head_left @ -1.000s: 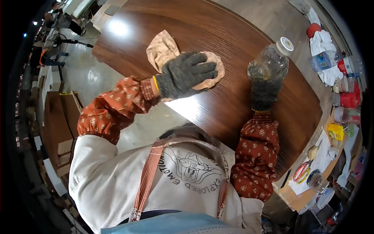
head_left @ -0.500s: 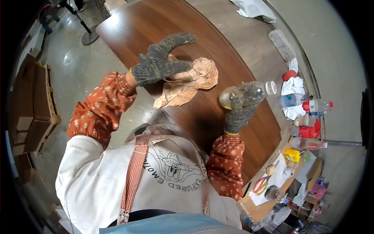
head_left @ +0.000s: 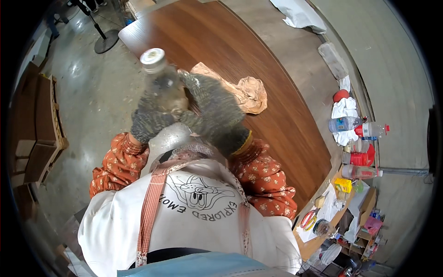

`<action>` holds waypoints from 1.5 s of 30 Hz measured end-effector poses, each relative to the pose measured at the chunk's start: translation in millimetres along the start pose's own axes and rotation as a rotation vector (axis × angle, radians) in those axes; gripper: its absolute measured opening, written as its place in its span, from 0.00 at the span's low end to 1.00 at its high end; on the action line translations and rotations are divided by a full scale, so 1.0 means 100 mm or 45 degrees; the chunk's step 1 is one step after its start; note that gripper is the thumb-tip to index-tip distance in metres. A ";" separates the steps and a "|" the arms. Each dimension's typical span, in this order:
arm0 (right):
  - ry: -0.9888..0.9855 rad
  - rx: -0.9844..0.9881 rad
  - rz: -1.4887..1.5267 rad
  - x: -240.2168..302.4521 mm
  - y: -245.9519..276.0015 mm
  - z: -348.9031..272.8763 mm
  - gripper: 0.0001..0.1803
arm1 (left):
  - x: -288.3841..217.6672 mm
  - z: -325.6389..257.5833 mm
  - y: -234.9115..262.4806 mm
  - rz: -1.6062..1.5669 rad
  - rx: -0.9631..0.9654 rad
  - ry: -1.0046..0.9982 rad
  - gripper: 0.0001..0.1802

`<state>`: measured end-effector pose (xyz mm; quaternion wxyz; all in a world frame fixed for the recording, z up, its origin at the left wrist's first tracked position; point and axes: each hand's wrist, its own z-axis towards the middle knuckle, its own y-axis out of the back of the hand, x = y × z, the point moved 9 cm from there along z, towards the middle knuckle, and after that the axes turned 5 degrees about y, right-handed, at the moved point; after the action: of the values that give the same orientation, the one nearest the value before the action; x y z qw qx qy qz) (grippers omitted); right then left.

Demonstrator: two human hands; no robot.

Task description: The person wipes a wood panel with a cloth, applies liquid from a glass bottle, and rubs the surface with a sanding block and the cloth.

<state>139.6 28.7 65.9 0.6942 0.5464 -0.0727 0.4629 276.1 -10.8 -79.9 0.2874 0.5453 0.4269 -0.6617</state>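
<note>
A clear plastic bottle [head_left: 167, 85] with a white cap is held up over the near left edge of the brown table, cap pointing away and a little left. My left hand [head_left: 151, 113], in a grey knitted glove, is wrapped round its lower left side. On the other side, my right hand [head_left: 217, 108], gloved alike, has its fingers against the bottle near its base. Blur and overlap hide whether those fingers grip it. Just beyond my right hand, a crumpled tan cloth or paper [head_left: 253, 94] lies on the table, partly covered by that hand.
The brown wooden table [head_left: 286, 138] stretches away from me. At right, bottles [head_left: 346, 123], white paper and red items line a ledge. A board [head_left: 311, 244] at the lower right carries tape rolls and a yellow box [head_left: 343, 185]. Cardboard boxes [head_left: 44, 124] stand left; a stand base [head_left: 106, 41] is upper left.
The bottle has moved left across the table with my right hand, its cap swinging from right to far left. My left hand has left the crumpled tan piece and come to the bottle.
</note>
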 end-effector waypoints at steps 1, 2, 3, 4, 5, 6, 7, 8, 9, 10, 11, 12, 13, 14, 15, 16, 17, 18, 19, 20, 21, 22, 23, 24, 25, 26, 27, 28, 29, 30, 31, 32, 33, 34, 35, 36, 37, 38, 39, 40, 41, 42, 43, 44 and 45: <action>0.046 0.104 -0.323 0.01 -0.05 0.03 0.34 | -0.09 -0.03 0.10 0.032 -0.082 0.016 0.29; 0.109 -0.074 -0.530 -0.14 -0.04 -0.08 0.35 | -0.42 -0.13 0.17 0.559 -0.239 -0.202 0.28; 0.168 -0.085 -0.720 -0.17 -0.03 -0.13 0.35 | -0.42 -0.18 0.32 0.227 -0.201 -0.245 0.27; 0.185 -0.012 -0.831 -0.27 -0.08 -0.17 0.33 | -0.38 -0.19 0.46 -0.143 -0.138 -0.287 0.26; 0.201 0.059 -0.943 -0.38 -0.13 -0.21 0.32 | -0.39 -0.22 0.58 -0.470 -0.069 -0.334 0.26; 0.203 0.066 -0.936 -0.56 -0.17 -0.28 0.32 | -0.36 -0.26 0.69 -0.229 -0.136 -0.290 0.27; 0.131 0.116 -0.947 -0.80 -0.20 -0.35 0.30 | -0.39 -0.28 0.71 -0.158 -0.121 -0.303 0.28; 0.063 0.164 -0.953 -0.97 -0.20 -0.38 0.29 | -0.41 -0.31 0.74 -0.088 -0.116 -0.316 0.29; 0.027 0.114 -0.826 -1.01 -0.11 -0.38 0.26 | -0.43 -0.34 0.77 -0.019 -0.116 -0.329 0.31; -0.035 0.114 -0.777 -1.11 -0.09 -0.40 0.23 | -0.55 -0.37 0.69 0.254 -0.248 -0.337 0.35; -0.098 0.108 -0.727 -1.20 -0.06 -0.43 0.20 | -0.68 -0.40 0.61 0.530 -0.375 -0.348 0.40; -0.116 0.079 -0.726 -1.16 0.00 -0.42 0.20 | -0.62 -0.40 0.66 0.242 -0.445 -0.173 0.48; -0.131 0.021 -0.580 -1.05 0.10 -0.40 0.19 | -0.62 -0.38 0.65 0.257 -0.414 -0.170 0.48; -0.143 -0.041 -0.434 -0.99 0.18 -0.40 0.17 | -0.64 -0.37 0.64 0.412 -0.401 -0.200 0.48; -0.160 -0.064 -0.432 -0.98 0.23 -0.45 0.17 | -0.67 -0.35 0.61 0.565 -0.394 -0.231 0.48; -0.123 -0.206 -0.313 -0.94 0.34 -0.50 0.16 | -0.68 -0.30 0.52 0.423 -0.337 -0.257 0.48; -0.081 -0.347 -0.194 -0.91 0.44 -0.56 0.15 | -0.68 -0.27 0.48 0.436 -0.315 -0.256 0.48; -0.014 -0.291 -0.156 -0.86 0.44 -0.57 0.16 | -0.61 -0.26 0.41 0.496 -0.291 -0.117 0.47; -0.018 -0.304 -0.155 -0.80 0.48 -0.55 0.16 | -0.55 -0.21 0.33 0.551 -0.262 0.014 0.46; 0.011 -0.240 -0.183 -0.69 0.47 -0.51 0.16 | -0.71 -0.13 0.01 0.718 -0.117 -0.229 0.46; 0.048 -0.176 -0.210 -0.60 0.44 -0.47 0.16 | -0.52 -0.03 0.00 0.752 -0.054 -0.181 0.46; 0.136 -0.176 -0.276 -0.52 0.39 -0.49 0.20 | -0.44 0.08 -0.09 0.787 0.008 -0.130 0.46; 0.140 -0.187 -0.270 -0.54 0.30 -0.51 0.20 | -0.40 0.14 -0.30 0.735 0.083 -0.174 0.46; 0.091 -0.401 -0.054 -0.65 0.30 -0.59 0.20 | -0.41 0.24 -0.61 0.673 0.174 -0.218 0.47; 0.144 -0.446 -0.086 -0.54 0.35 -0.60 0.23 | -0.57 0.22 -0.81 0.629 0.201 -0.312 0.47; 0.200 -0.494 -0.116 -0.43 0.43 -0.62 0.25 | -0.60 0.23 -0.89 1.206 0.169 -0.346 0.43; 0.187 -0.514 -0.126 -0.36 0.55 -0.65 0.25 | -0.54 0.29 -0.90 1.210 0.195 -0.353 0.43; 0.106 -0.441 -0.155 -0.36 0.58 -0.67 0.28 | -0.29 0.41 -0.70 0.455 0.170 0.046 0.40; 0.025 -0.368 -0.183 -0.36 0.62 -0.70 0.30 | 0.00 0.41 -0.63 -0.305 0.128 0.434 0.38; -0.138 -0.255 -0.198 -0.47 0.64 -0.76 0.32 | -0.33 0.40 -0.82 0.062 0.243 0.193 0.36; -0.141 -0.266 -0.201 -0.54 0.69 -0.89 0.32 | -0.68 0.36 -1.02 0.410 0.291 -0.081 0.35; -0.221 -0.224 -0.240 -0.72 0.68 -1.05 0.33 | -0.80 0.39 -0.96 0.448 0.199 -0.188 0.37; -0.291 -0.182 -0.275 -0.93 0.66 -1.22 0.34 | -0.93 0.41 -0.90 0.490 0.101 -0.299 0.39; -0.342 -0.149 -0.388 -1.13 0.65 -1.43 0.31 | -1.04 0.43 -0.94 0.494 0.107 -0.306 0.39; -0.405 -0.200 -0.332 -1.26 0.73 -1.61 0.28 | -1.11 0.50 -0.91 0.536 -0.008 -0.206 0.39; -0.462 -0.246 -0.270 -1.34 0.82 -1.77 0.26 | -1.13 0.53 -0.86 0.581 -0.133 -0.105 0.39; -0.556 -0.280 -0.288 -1.42 0.94 -1.92 0.24 | -1.15 0.51 -0.84 0.591 -0.137 -0.107 0.39; -0.651 -0.312 -0.305 -1.48 1.05 -2.06 0.22 | -1.16 0.52 -0.82 0.620 -0.146 -0.125 0.38; -0.645 -0.313 -0.300 -1.48 1.11 -2.13 0.22 | -1.19 0.50 -0.82 0.673 -0.167 -0.155 0.38; -0.791 -0.338 -0.367 -1.57 1.25 -2.26 0.22 | -1.21 0.49 -0.82 0.727 -0.194 -0.180 0.38; -0.936 -0.362 -0.435 -1.64 1.37 -2.38 0.22 | -1.23 0.48 -0.80 0.786 -0.223 -0.201 0.38; -0.930 -0.360 -0.436 -1.61 1.45 -2.41 0.22 | -1.22 0.48 -0.78 0.631 -0.233 -0.164 0.38; -1.050 -0.347 -0.574 -1.61 1.56 -2.49 0.23 | -1.19 0.48 -0.75 0.475 -0.243 -0.126 0.37; -1.167 -0.332 -0.713 -1.62 1.66 -2.57 0.23 | -1.20 0.49 -0.74 0.326 -0.248 -0.148 0.38; -1.167 -0.328 -0.711 -1.64 1.70 -2.63 0.23 | -1.20 0.48 -0.71 0.327 -0.251 -0.146 0.38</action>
<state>-181.6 148.9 -19.2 0.7492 0.6011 -0.2759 -0.0365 222.3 -29.9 55.8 0.4454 0.5259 0.3996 -0.6045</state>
